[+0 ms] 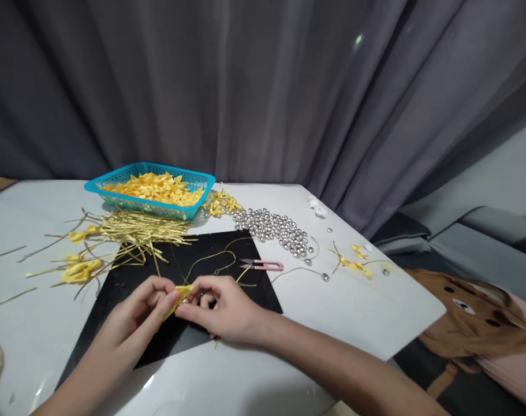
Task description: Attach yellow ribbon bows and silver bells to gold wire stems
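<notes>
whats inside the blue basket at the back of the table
The blue basket is heaped with small folded yellow ribbon pieces, piled to about its rim. Whatever lies beneath that top layer, and the basket's floor, is covered by the pile.

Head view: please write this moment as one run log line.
left hand: pinches yellow ribbon piece | right hand: pinches same piece | under: black mat | near: pink snips

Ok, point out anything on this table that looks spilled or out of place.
The silver beads lie loose in a heap on the table, no container; a few strays sit apart near the pink snips. Gold strips sprawl beside the basket.
</notes>
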A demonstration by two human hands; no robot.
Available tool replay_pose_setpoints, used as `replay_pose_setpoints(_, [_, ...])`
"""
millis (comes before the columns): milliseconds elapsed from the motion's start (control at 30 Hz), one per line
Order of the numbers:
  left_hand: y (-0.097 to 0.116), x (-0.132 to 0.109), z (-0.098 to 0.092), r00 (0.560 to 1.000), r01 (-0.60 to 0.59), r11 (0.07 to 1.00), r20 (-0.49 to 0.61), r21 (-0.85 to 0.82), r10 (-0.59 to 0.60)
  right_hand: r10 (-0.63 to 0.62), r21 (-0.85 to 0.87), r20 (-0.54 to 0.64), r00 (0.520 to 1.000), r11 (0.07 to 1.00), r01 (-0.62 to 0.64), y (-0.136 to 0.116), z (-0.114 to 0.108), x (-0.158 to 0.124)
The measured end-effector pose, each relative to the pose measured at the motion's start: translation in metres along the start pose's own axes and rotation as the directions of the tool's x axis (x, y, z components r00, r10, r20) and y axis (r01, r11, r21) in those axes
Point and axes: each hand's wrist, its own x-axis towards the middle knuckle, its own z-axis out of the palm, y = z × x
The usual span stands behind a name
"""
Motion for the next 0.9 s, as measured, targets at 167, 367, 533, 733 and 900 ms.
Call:
replay_pose_setpoints(167, [0.001, 0.003, 0.004, 0.987, 0.126, 0.985, 0.117, -0.117, -0.112, 0.078, 0.018, 0.035, 0.996, 0.997, -0.079, 0.005, 0.000, 0.003])
replay_pose_setpoints(367, [-0.009, 0.010, 0.004, 0.968, 0.194, 0.965, 0.193, -0.177, -0.159, 0.134, 0.003, 0.105, 0.985, 0.991, -0.135, 0.004, -0.003, 0.005])
replay_pose_setpoints(533, [-0.021, 0.017, -0.008, 0.986, -0.002, 0.996, 0.165, 0.090, -0.012, 0.097, -0.068, 0.068, 0.993, 0.993, -0.092, 0.000, -0.007, 0.006])
replay_pose_setpoints(733, [-0.019, 0.024, -0.026, 0.965, -0.098, 0.851, 0.258, 0.516, -0.045, 0.005, -0.171, -0.070, 0.998, 0.985, -0.017, 0.004, -0.022, 0.014])
replay_pose_setpoints(900, [-0.020, 0.027, -0.031, 0.995, -0.040, 0.790, 0.100, 0.611, -0.027, -0.068, -0.259, -0.164, 0.984, 0.966, 0.024, 0.009, -0.027, 0.020])
